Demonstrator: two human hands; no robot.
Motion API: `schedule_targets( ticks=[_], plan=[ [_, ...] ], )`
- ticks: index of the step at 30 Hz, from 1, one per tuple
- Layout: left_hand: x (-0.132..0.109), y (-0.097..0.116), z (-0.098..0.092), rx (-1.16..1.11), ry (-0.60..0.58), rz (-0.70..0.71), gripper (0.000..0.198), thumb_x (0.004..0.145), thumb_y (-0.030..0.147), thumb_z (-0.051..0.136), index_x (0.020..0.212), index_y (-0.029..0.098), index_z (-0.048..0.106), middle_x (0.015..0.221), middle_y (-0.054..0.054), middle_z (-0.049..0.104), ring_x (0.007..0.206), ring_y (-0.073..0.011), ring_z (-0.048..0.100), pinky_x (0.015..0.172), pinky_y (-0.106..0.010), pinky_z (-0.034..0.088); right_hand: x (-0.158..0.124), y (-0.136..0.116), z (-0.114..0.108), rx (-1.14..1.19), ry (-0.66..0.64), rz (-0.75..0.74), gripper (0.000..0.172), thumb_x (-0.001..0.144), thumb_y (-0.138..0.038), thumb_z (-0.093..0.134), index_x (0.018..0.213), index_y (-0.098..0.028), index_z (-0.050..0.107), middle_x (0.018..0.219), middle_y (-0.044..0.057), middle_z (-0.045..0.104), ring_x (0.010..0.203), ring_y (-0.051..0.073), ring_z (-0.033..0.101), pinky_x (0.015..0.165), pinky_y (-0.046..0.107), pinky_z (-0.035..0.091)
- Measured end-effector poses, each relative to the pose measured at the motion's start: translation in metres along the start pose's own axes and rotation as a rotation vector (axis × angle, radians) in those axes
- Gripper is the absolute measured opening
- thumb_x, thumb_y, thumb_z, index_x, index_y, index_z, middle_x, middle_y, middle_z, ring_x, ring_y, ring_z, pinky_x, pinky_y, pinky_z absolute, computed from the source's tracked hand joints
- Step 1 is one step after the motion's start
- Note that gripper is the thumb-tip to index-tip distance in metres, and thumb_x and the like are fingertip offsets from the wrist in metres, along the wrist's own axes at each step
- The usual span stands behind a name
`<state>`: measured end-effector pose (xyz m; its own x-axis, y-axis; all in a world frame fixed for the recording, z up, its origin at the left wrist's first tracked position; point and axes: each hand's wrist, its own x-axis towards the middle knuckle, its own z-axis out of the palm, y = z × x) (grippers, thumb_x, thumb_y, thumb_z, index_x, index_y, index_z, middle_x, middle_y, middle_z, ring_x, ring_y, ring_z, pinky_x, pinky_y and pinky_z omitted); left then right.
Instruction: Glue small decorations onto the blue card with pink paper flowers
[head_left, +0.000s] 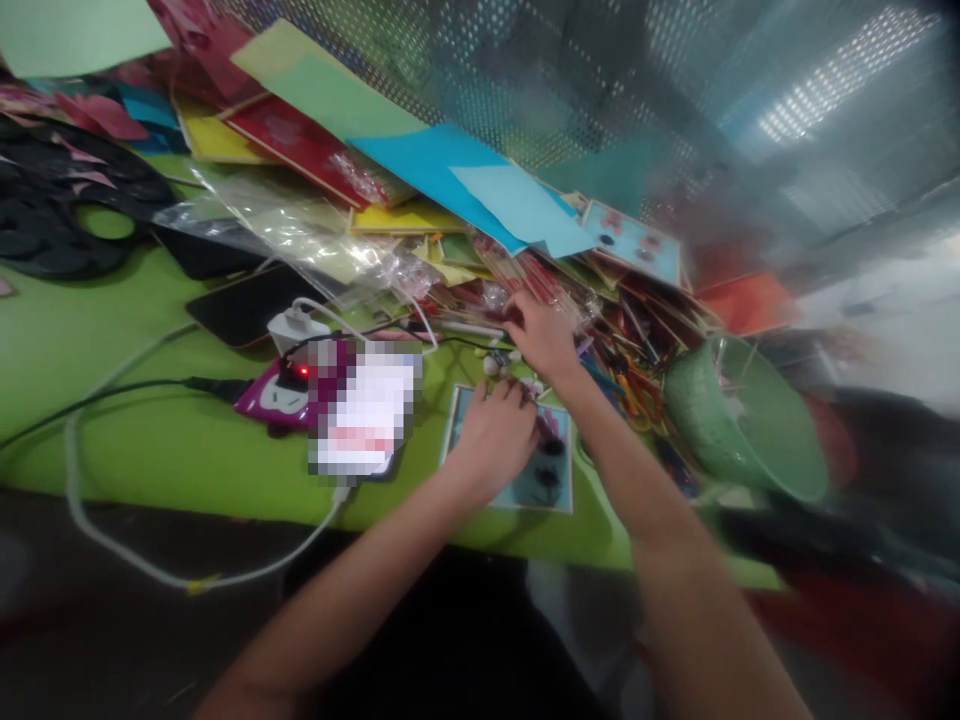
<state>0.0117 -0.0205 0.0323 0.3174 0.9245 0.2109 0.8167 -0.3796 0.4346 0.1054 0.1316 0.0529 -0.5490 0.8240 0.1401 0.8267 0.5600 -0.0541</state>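
Note:
My left hand (pixel 496 438) lies on a light blue card (pixel 525 492) with dark flower shapes, near the table's front edge. Its fingers stretch toward the card's far edge and cover part of the picture. Beyond it, my right hand (pixel 543 338) reaches over small loose bits at the foot of the craft pile. The fingertips there are drawn together; whatever may be between them is too small to make out. Small pale pieces (pixel 493 364) lie just past my left fingertips.
A phone (pixel 367 415) with a blurred screen sits beside a purple power strip (pixel 259 400) with cables. Coloured sheets (pixel 442 175), plastic bags (pixel 300 240) and scissors (pixel 637 395) crowd the back. At right a green bowl (pixel 697 420) tilts; black foam (pixel 45 240) is far left.

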Motion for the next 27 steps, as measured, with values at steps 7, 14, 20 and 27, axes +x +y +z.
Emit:
schedule_targets(
  ticks=[7, 14, 20, 27],
  plan=[
    [0.000, 0.003, -0.006, -0.004, -0.044, -0.013, 0.030, 0.099, 0.029, 0.050, 0.113, 0.013, 0.072, 0.126, -0.018, 0.068, 0.127, -0.0345, 0.057, 0.106, -0.052, 0.043, -0.003, 0.000, -0.003, -0.186, -0.163, -0.306, 0.024, 0.097, -0.018, 0.052, 0.103, -0.019, 0.075, 0.104, 0.011, 0.071, 0.098, 0.024, 0.062, 0.077, 0.034, 0.040],
    [0.000, -0.001, 0.001, 0.006, -0.002, -0.006, 0.028, 0.096, 0.028, 0.054, 0.113, 0.013, 0.071, 0.128, -0.018, 0.068, 0.128, -0.0337, 0.056, 0.108, -0.052, 0.041, 0.008, -0.007, 0.004, -0.332, -0.205, -0.362, 0.029, 0.097, -0.011, 0.045, 0.106, -0.010, 0.072, 0.105, 0.018, 0.070, 0.097, 0.028, 0.061, 0.076, 0.037, 0.039],
    [0.000, -0.001, 0.001, 0.011, 0.009, -0.010, 0.031, 0.097, 0.029, 0.054, 0.117, 0.013, 0.070, 0.130, -0.017, 0.068, 0.129, -0.0336, 0.055, 0.107, -0.051, 0.042, -0.009, 0.010, -0.025, -0.110, -0.104, -0.189, 0.018, 0.095, -0.023, 0.056, 0.100, -0.014, 0.071, 0.105, 0.012, 0.070, 0.096, 0.024, 0.062, 0.078, 0.033, 0.041],
    [0.000, -0.001, 0.002, 0.001, 0.014, -0.002, 0.034, 0.099, 0.030, 0.051, 0.121, 0.013, 0.070, 0.132, -0.017, 0.067, 0.130, -0.0343, 0.055, 0.107, -0.053, 0.041, -0.060, 0.038, -0.039, -0.097, -0.220, -0.142, 0.009, 0.091, -0.021, 0.064, 0.090, -0.018, 0.072, 0.097, 0.006, 0.072, 0.090, 0.020, 0.064, 0.073, 0.029, 0.040]
  ],
)
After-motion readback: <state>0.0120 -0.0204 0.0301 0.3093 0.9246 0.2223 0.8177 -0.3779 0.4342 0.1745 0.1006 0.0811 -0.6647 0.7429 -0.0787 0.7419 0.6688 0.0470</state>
